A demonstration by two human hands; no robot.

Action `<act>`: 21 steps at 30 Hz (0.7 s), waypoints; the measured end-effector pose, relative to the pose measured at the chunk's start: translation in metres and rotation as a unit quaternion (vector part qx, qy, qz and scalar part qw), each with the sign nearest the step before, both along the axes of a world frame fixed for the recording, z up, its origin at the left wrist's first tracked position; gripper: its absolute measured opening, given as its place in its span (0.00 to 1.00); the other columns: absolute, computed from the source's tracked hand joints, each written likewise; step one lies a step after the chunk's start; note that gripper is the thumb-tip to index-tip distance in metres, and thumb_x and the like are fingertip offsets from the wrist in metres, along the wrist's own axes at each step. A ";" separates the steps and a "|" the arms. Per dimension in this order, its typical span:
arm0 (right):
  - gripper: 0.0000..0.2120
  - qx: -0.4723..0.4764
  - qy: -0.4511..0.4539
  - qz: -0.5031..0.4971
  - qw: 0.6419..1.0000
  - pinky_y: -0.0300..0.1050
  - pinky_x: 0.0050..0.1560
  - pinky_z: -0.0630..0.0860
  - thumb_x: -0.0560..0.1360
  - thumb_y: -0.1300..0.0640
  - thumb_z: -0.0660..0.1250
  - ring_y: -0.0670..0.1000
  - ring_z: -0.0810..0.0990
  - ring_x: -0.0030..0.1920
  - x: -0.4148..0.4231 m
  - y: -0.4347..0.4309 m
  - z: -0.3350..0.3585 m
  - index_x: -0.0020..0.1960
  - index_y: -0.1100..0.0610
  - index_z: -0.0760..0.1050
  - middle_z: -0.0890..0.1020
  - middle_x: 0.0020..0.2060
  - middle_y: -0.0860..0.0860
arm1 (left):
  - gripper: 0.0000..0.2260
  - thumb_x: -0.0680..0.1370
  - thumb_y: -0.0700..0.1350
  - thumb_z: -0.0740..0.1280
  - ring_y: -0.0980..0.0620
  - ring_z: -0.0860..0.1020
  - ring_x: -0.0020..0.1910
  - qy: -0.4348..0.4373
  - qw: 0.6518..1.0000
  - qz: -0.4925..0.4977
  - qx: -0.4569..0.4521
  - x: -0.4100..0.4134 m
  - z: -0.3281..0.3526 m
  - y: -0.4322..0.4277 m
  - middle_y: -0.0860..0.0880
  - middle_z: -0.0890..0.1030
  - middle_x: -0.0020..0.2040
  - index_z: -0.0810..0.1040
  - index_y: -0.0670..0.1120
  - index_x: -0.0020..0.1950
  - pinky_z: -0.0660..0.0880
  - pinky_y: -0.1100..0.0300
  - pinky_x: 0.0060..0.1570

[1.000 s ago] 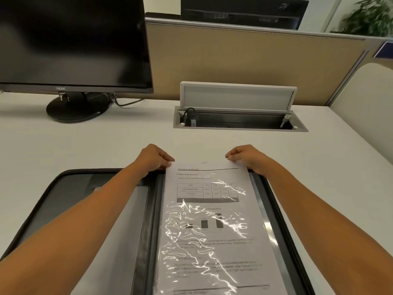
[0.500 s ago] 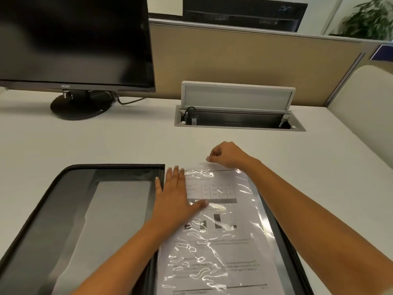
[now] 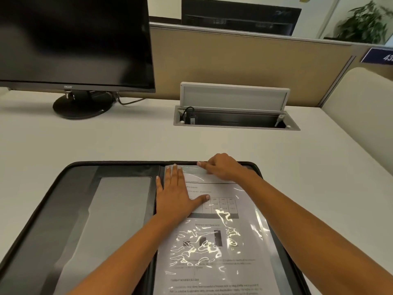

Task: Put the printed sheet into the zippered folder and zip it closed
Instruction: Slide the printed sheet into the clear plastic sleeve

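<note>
On the white desk (image 3: pixel 106 141), the left hand (image 3: pixel 176 196) flattens open fingers on the printed sheet (image 3: pixel 214 252) to steady it in the zippered folder (image 3: pixel 63 209) while the right hand (image 3: pixel 223 167), fingers curled, pinches its top edge.

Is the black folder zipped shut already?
No, the zippered folder lies wide open on the desk, with the printed sheet showing.

You are in an office cubicle. Beyond your left hand (image 3: pixel 176 196) a dark monitor (image 3: pixel 74 41) stands on the pale worktop (image 3: pixel 106 141). Past your right hand (image 3: pixel 223 167) a cable box (image 3: pixel 234 118) with its lid raised is sunk into the worktop. Behind it runs a tan partition (image 3: pixel 244 67), with another monitor (image 3: pixel 240 17) and a potted plant (image 3: pixel 365 24) beyond.
</note>
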State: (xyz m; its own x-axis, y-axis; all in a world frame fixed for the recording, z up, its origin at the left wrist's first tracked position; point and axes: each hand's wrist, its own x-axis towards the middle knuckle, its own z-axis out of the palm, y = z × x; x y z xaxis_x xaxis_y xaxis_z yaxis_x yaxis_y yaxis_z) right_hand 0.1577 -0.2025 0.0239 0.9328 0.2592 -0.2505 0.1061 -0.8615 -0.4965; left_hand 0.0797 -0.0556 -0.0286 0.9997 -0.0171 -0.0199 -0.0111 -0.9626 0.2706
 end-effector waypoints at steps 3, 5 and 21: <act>0.21 -0.005 0.027 0.024 0.999 0.37 0.32 0.65 0.74 0.42 0.61 0.46 0.70 0.29 -0.003 -0.001 0.001 0.31 0.57 0.72 0.74 0.28 0.48 | 0.51 0.66 0.76 0.50 0.47 0.38 0.75 0.007 1.000 0.000 0.009 0.001 -0.001 0.000 0.45 0.41 0.77 0.38 0.42 0.74 0.37 0.44 0.71; 0.20 -0.012 0.038 0.040 0.998 0.38 0.31 0.63 0.73 0.46 0.66 0.46 0.67 0.28 -0.004 -0.003 0.002 0.27 0.54 0.67 0.70 0.26 0.48 | 0.50 0.66 0.75 0.50 0.47 0.38 0.75 0.006 1.000 -0.001 0.010 0.002 -0.001 -0.001 0.45 0.42 0.77 0.39 0.42 0.74 0.37 0.43 0.71; 0.17 -0.034 -0.048 -0.002 0.998 0.46 0.53 0.70 0.72 0.49 0.68 0.52 0.77 0.54 0.019 -0.006 -0.007 0.58 0.56 0.76 0.81 0.55 0.52 | 0.47 0.69 0.70 0.58 0.46 0.40 0.75 0.033 0.997 -0.046 -0.058 0.046 0.006 0.006 0.44 0.42 0.77 0.42 0.43 0.75 0.40 0.48 0.72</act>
